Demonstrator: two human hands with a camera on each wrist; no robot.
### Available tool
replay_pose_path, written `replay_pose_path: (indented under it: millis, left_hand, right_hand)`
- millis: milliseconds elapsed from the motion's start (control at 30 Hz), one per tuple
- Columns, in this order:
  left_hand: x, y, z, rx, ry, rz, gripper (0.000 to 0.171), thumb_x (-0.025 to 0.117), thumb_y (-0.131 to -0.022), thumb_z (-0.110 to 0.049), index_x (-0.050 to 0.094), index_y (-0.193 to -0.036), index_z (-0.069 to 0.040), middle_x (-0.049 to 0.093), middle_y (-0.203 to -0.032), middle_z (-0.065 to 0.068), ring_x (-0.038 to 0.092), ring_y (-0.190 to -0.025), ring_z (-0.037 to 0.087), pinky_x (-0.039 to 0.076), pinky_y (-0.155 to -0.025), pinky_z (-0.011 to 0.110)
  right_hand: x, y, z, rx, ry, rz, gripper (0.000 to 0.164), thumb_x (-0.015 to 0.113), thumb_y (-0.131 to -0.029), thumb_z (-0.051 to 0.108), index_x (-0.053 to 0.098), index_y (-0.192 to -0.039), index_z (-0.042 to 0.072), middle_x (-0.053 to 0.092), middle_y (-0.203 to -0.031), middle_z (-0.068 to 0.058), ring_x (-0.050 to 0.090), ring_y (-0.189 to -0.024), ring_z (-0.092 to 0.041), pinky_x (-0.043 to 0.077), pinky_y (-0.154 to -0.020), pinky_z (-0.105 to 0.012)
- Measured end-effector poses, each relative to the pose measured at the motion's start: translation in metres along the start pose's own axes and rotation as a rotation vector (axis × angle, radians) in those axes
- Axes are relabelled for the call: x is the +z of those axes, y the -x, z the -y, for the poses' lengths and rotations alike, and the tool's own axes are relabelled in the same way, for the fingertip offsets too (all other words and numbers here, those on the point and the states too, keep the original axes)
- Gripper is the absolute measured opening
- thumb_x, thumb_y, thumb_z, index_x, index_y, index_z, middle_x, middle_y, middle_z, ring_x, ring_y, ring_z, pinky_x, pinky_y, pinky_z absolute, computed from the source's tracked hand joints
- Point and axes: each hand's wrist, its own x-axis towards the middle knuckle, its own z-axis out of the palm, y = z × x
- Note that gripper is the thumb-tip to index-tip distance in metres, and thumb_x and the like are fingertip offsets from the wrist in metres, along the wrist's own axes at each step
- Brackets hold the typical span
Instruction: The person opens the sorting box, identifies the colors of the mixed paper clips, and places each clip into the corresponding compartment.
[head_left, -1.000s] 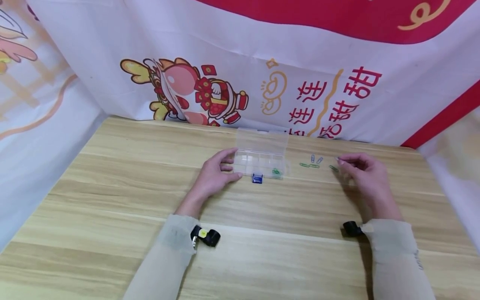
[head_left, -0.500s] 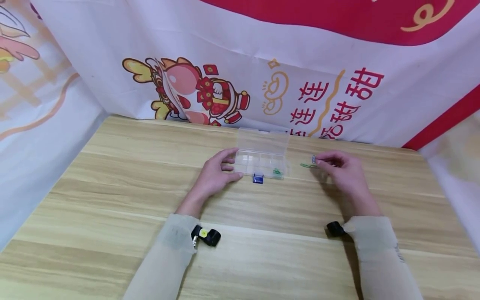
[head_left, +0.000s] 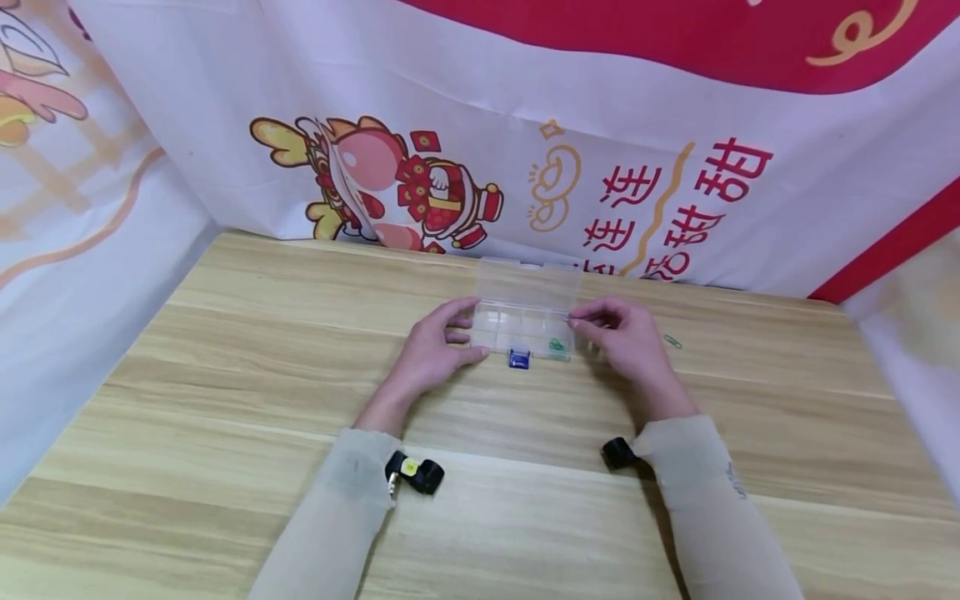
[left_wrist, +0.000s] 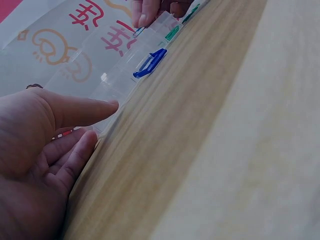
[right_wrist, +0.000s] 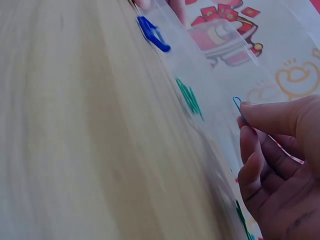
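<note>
A clear compartment box [head_left: 534, 321] stands on the table with its clear lid [head_left: 528, 282] raised at the back. My left hand [head_left: 433, 348] holds the box's left end, thumb at the front corner and fingers along the side. Over the box's right end, my right hand [head_left: 628, 340] pinches a blue paper clip [right_wrist: 236, 100] between thumb and forefinger. Several green paper clips [head_left: 557, 344] lie in the front right compartment. A blue latch [head_left: 519, 359] hangs at the box's front edge.
On the table to the right of my right hand lies a loose green paper clip [head_left: 672, 342]. More green shows beneath that hand in the right wrist view, partly hidden. A printed white cloth [head_left: 360, 75] hangs behind the table [head_left: 525, 517].
My right hand has moved left, from beside the loose clips to the box's right end. The left hand stays on the box.
</note>
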Motion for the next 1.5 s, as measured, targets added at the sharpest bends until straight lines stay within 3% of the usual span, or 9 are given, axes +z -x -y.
replay_pose_path:
  millis: [333,700,1100,1333,1500]
  left_hand:
    - [0.002,0.000,-0.002,0.005,-0.008,0.001,0.081,0.087,-0.088,-0.006,0.052,-0.159,-0.024,0.063,-0.148,0.012,0.067,-0.129,0.032,0.059,-0.112,0.044]
    - [0.001,0.000,-0.003,0.011,-0.008,0.003,0.080,0.086,-0.089,-0.006,0.052,-0.159,-0.025,0.063,-0.147,0.011,0.067,-0.129,0.032,0.059,-0.111,0.044]
    - [0.000,0.002,-0.001,0.003,-0.021,0.006,0.080,0.086,-0.090,-0.007,0.052,-0.160,-0.025,0.063,-0.149,0.012,0.066,-0.130,0.032,0.059,-0.112,0.046]
    - [0.000,0.002,0.001,0.003,-0.013,0.005,0.081,0.086,-0.089,-0.007,0.051,-0.160,-0.025,0.062,-0.150,0.013,0.066,-0.131,0.033,0.059,-0.113,0.046]
    - [-0.001,0.001,0.000,0.003,-0.014,0.008,0.081,0.086,-0.090,-0.007,0.051,-0.160,-0.025,0.062,-0.150,0.012,0.066,-0.131,0.033,0.059,-0.113,0.046]
  right_hand:
    - [0.007,-0.001,0.005,0.033,-0.011,-0.013,0.020,0.078,-0.100,0.022,0.076,-0.118,0.014,0.070,-0.119,-0.006,0.061,-0.103,-0.022,0.056,-0.079,-0.027]
    - [0.001,0.001,0.005,0.043,-0.024,-0.022,0.021,0.077,-0.101,0.023,0.076,-0.120,0.015,0.070,-0.119,-0.004,0.061,-0.103,-0.021,0.056,-0.079,-0.025]
    - [-0.058,0.010,-0.032,0.143,-0.158,-0.130,0.038,0.081,-0.098,0.035,0.071,-0.130,0.018,0.068,-0.114,0.012,0.062,-0.101,-0.012,0.059,-0.084,-0.025]
    - [-0.094,0.026,-0.056,0.281,-0.470,-0.248,0.044,0.091,-0.088,0.025,0.075,-0.128,0.018,0.067,-0.116,0.010,0.059,-0.099,-0.012,0.059,-0.079,-0.020]
    - [-0.110,0.032,-0.062,0.274,-0.411,-0.286,0.045,0.090,-0.090,0.027,0.074,-0.131,0.015,0.068,-0.112,0.013,0.058,-0.094,-0.010,0.056,-0.072,-0.018]
